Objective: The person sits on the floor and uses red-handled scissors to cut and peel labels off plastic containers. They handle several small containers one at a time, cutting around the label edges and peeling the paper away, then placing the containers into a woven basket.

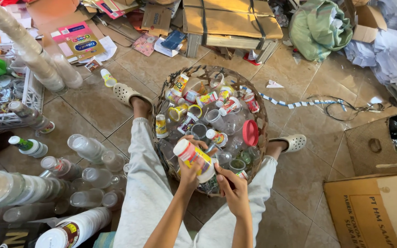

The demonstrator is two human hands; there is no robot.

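Note:
A round woven basket (259, 110) sits between my legs, filled with several small plastic cups and bottles, some clear, some with yellow and red labels. My left hand (188, 173) grips a labelled plastic cup (192, 157), white with a yellow and red wrap, held tilted over the basket's near edge. My right hand (233, 189) is closed at the cup's lower end, fingers pinching at its label or rim. A pink lid (250, 132) lies among the cups at the basket's right.
Stacks of nested clear cups (10, 188) lie at my left, with a long stack (33, 50) leaning at upper left. Loose bottles (28, 146) lie on the tiled floor. Cardboard boxes (373, 211) stand at lower right, flattened cardboard (230, 20) and a green sack (320, 27) at the back.

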